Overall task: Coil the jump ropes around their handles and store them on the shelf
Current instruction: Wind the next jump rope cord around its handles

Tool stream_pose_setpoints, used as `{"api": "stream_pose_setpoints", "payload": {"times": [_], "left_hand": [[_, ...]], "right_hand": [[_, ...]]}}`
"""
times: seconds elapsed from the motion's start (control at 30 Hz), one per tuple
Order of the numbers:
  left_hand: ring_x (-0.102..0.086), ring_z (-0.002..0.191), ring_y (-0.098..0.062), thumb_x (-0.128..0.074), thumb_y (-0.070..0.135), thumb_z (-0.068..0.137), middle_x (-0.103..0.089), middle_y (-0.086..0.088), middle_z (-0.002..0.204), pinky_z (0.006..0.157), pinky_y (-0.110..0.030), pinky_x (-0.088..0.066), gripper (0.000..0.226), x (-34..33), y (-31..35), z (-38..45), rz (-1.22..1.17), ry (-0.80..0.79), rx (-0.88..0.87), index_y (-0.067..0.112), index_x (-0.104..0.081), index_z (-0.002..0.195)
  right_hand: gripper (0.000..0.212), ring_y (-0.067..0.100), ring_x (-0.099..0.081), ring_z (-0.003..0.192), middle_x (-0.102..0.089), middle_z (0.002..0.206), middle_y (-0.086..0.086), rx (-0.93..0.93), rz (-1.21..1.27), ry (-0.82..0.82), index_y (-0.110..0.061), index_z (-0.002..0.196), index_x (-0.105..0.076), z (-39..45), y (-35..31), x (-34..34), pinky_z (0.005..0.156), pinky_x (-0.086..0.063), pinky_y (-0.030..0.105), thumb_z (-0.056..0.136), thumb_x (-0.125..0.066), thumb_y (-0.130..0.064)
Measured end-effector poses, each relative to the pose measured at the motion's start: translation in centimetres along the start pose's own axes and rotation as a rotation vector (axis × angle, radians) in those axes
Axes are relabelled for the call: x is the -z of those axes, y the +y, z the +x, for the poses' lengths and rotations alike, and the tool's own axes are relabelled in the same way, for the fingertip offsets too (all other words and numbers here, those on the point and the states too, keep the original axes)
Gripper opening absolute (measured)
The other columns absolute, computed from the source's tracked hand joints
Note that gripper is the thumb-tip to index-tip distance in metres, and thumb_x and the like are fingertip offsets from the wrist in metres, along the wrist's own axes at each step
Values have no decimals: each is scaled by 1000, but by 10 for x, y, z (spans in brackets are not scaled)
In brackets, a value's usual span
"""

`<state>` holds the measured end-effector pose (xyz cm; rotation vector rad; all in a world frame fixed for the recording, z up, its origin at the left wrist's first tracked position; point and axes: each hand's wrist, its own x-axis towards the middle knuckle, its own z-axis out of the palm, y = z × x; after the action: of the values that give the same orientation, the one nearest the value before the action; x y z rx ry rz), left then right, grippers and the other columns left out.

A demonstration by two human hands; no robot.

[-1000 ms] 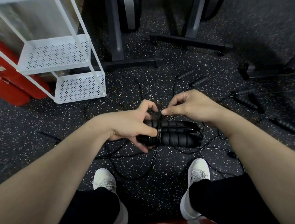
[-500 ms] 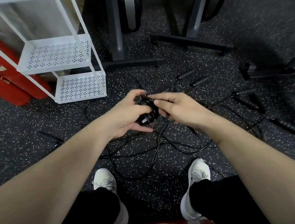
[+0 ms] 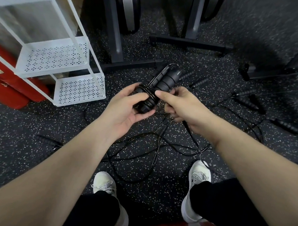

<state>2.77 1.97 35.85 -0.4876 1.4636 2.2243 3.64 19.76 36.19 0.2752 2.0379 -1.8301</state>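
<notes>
- The floor (image 3: pixel 167 53) is dark rubber flecked with pale specks, and black machine frames (image 3: pixel 115 30) stand on it far beyond the fingers.
- A white shelf (image 3: pixel 60 56) with perforated trays stands up and to the left of the left fingers, well apart from them; red cases (image 3: pixel 6 83) lie behind its lower trays.
- Loose black cord (image 3: pixel 142 148) sprawls over the floor below both hands, running down toward two white shoes (image 3: pixel 199 175).
- Spare ribbed handles (image 3: pixel 247 102) lie on the floor to the right of the right fingers, and one more (image 3: pixel 46 140) lies low on the left.
- The left hand (image 3: pixel 127 111) curls its fingers and thumb round the lower end of a pair of black handles (image 3: pixel 157 85) held side by side, tilted up and away from the person.
- Several turns of the jump rope (image 3: pixel 149 92) wrap the pair just above the left thumb.
- The right hand (image 3: pixel 182 106) has its fingers curled; the forefinger tip touches the wraps, and a length of cord runs out beneath the palm, gripped there.
</notes>
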Motion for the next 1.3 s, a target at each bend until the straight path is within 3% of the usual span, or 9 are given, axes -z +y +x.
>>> {"api": "stream_pose_setpoints", "payload": {"times": [0.2,0.3,0.47,0.67,0.8,0.9,0.97,1.2,1.3], "left_hand": [[-74,97,-30,-57,5,99,-73,-17,114,71,-32,-62,29,-2,3,-7,-119,-93,51,9,-65,127],[-75,89,-32,-54,10,102,-75,-19,105,65,-27,-61,26,-1,8,-12,-165,-134,97,6,-63,126],[-74,91,-30,-47,15,106,-76,-15,104,68,-29,-62,31,-1,5,-12,16,-145,81,5,-60,131],[-55,103,-24,-40,31,103,-64,-9,108,87,-42,-49,34,2,3,-7,408,-116,-45,12,-62,121],[-62,107,-18,-62,47,95,-72,0,108,99,-41,-51,33,-1,3,-11,558,-142,-50,20,-70,112],[-67,105,0,-87,58,62,-74,19,109,95,-28,-50,60,1,2,-11,815,-184,-124,45,-67,117],[-65,104,6,-89,52,64,-71,21,114,93,-22,-47,74,2,1,-12,983,-198,-141,48,-59,131],[-70,91,-5,-88,37,77,-71,10,105,79,-18,-56,55,-2,-10,-15,967,-165,-39,39,-53,120],[-72,100,-14,-88,34,77,-74,5,108,93,-35,-58,53,-2,-12,-12,898,-140,3,37,-58,120]], "right_hand": [[15,8,-26,49,-42,56,-7,45,93,-214,-22,109,-59,-1,-8,11,44,-21,19,103,-56,-35],[23,8,-32,45,-50,56,-4,101,13,-160,-17,107,-63,-1,-8,12,45,-24,21,101,-59,-39],[42,9,-37,44,-54,52,-5,112,-173,-110,1,112,-61,-2,-3,15,46,-29,21,100,-60,-39],[15,7,-36,42,-49,49,-7,202,-229,-156,-21,93,-58,-6,-5,14,45,-30,16,102,-58,-34],[25,5,-31,40,-44,46,-10,170,-150,-115,-11,108,-54,-5,-7,12,41,-26,16,101,-58,-35],[20,6,-32,39,-45,46,-8,162,-105,-160,-11,101,-58,-5,-7,12,41,-26,17,101,-58,-31],[21,7,-36,39,-48,46,-7,157,-165,-192,-11,100,-62,-5,-4,11,43,-31,17,100,-59,-32],[21,6,-44,40,-54,47,-7,133,-413,-188,-18,97,-65,-6,2,5,43,-36,16,97,-65,-39],[25,1,-45,41,-57,50,-11,128,-471,-155,-20,98,-68,-7,2,3,47,-39,17,94,-66,-45]]}}
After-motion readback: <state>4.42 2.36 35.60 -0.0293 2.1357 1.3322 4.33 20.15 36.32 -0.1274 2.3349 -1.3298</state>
